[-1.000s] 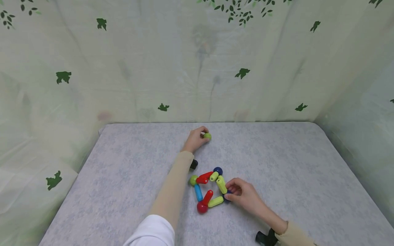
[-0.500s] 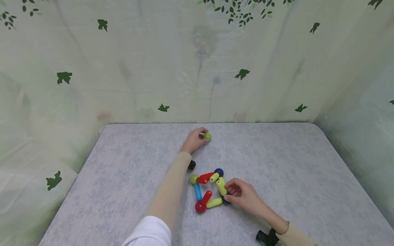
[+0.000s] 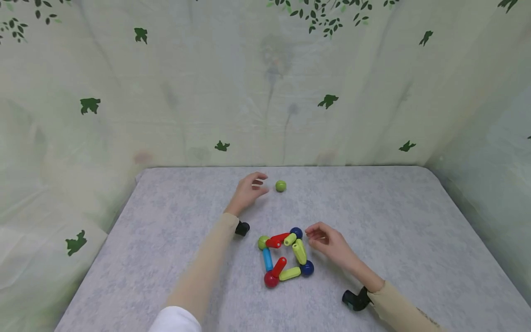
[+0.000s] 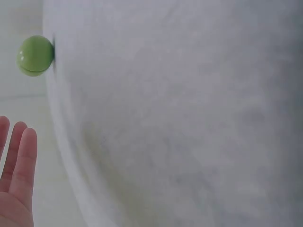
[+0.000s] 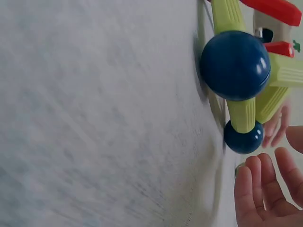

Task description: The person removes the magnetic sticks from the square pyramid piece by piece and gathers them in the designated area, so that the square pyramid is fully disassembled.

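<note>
A green ball (image 3: pixel 280 186) rests on the table toward the back. My left hand (image 3: pixel 248 191) is just left of it, fingers loosely extended and holding nothing; the left wrist view shows a gap between the ball and the fingers. Nearer me lies a ring of magnetic sticks and balls: a red ball (image 3: pixel 271 279), a green corner ball (image 3: pixel 263 242), a far blue ball (image 3: pixel 296 233) and a near blue ball (image 3: pixel 307 268). Yellow-green sticks (image 3: pixel 299 253), red sticks and a blue stick (image 3: pixel 267 259) join them; some sticks tilt upward. Right of the ring hovers my right hand (image 3: pixel 329 242), its fingers loosely bent around nothing.
The grey table (image 3: pixel 386 216) runs back to a pale leaf-print curtain (image 3: pixel 232 92). Black wrist cameras (image 3: pixel 356 300) hang below both wrists, the left one close to the ring's green ball.
My left hand has let go of the green ball and drawn back left, leaving the ball on the table. My right hand has left the near blue ball and moved slightly up and away.
</note>
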`<state>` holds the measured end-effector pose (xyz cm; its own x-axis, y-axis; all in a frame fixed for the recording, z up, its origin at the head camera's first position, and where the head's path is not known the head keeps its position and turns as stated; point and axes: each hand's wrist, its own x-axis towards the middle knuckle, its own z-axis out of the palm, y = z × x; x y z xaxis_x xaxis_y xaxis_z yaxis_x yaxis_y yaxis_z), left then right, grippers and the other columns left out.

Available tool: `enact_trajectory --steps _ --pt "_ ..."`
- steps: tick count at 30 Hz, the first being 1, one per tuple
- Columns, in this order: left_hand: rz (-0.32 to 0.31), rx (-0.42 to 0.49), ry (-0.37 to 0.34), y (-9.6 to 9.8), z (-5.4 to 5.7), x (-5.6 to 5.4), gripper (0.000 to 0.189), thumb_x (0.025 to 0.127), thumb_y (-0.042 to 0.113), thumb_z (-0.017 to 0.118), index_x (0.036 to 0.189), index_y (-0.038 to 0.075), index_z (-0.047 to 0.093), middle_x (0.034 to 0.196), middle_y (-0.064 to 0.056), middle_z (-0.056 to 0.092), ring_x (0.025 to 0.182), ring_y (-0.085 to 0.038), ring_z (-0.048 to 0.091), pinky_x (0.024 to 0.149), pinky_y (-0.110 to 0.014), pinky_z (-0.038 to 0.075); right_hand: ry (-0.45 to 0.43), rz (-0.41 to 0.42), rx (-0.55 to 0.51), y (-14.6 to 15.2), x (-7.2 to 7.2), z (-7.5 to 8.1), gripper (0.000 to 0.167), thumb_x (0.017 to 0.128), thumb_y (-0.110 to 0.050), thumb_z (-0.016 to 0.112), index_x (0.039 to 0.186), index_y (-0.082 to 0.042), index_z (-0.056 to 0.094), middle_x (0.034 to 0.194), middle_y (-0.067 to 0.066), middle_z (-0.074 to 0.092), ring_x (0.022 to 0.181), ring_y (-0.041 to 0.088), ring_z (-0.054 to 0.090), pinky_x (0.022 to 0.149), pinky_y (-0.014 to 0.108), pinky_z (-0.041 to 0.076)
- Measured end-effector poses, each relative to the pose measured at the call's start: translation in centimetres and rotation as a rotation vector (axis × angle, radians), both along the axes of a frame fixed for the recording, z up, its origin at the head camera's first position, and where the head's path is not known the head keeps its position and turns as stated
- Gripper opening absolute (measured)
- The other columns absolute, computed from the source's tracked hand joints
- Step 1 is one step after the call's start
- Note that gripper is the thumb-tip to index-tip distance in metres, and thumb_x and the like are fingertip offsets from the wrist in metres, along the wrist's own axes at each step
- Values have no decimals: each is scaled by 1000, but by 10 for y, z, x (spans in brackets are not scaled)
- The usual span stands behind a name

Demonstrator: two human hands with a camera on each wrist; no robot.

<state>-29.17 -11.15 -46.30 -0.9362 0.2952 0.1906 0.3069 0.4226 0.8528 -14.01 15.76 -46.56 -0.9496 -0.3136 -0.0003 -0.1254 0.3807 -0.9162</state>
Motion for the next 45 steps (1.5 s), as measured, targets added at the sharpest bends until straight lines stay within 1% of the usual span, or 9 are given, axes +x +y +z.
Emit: enact_trajectory --steps 4,8,13,18,24,28,33,39,45 --pt "-44 20 8 -8 6 12 37 88 6 68 121 -3 58 123 -21 57 109 -32 57 92 -39 47 1 10 3 -2 -8 -3 25 91 -6 63 116 -2 59 113 10 62 100 24 60 87 40 49" --pt "-131 16 13 -13 12 27 35 88 9 68 119 -2 58 121 -20 58 108 -29 58 92 -38 48 12 48 -13 -5 -14 -6 28 92 -5 62 119 -3 58 117 12 60 106 28 59 91 45 47" --pt "-259 -16 -28 -17 21 51 32 89 8 68 119 2 59 120 -20 58 109 -32 57 92 -37 48 28 99 -1 -9 -21 -9 31 93 -6 60 123 -4 57 122 11 59 108 28 57 92 45 46" --pt "-384 -35 -73 -16 27 71 33 89 4 67 120 -2 58 120 -22 58 109 -38 56 94 -41 47 19 133 13 -12 -26 -10 32 93 -4 59 125 -5 58 124 8 58 110 27 55 94 45 45" --pt "-481 -60 -107 -12 26 89 34 87 1 67 119 -4 58 119 -19 59 108 -35 57 93 -43 47 -23 135 30 -14 -27 -10 30 94 -2 56 123 -8 61 122 5 59 109 24 56 94 45 45" --pt "-513 -84 -117 -10 24 97 34 87 3 69 119 -3 58 118 -17 60 107 -32 57 93 -40 47 -24 135 37 -15 -27 -11 28 94 -2 56 121 -8 62 119 5 61 108 24 57 93 45 46" --pt "-520 -142 -99 -6 21 107 36 85 7 72 118 -1 60 116 -10 62 104 -25 58 92 -35 47 14 133 37 -13 -27 -12 26 93 -3 58 119 -6 63 118 8 61 108 26 57 92 46 46" --pt "-504 -183 29 -2 13 115 35 81 4 76 113 8 63 105 2 63 95 -12 58 85 -29 49 31 96 33 -10 -23 -14 25 93 -4 60 117 -4 63 117 9 62 107 28 58 91 46 47" --pt "-499 -188 137 3 9 120 30 81 3 76 108 8 65 101 3 63 91 -10 57 82 -29 49 33 76 48 -8 -20 -16 24 92 -3 60 116 -5 63 115 8 63 105 27 59 90 43 48"
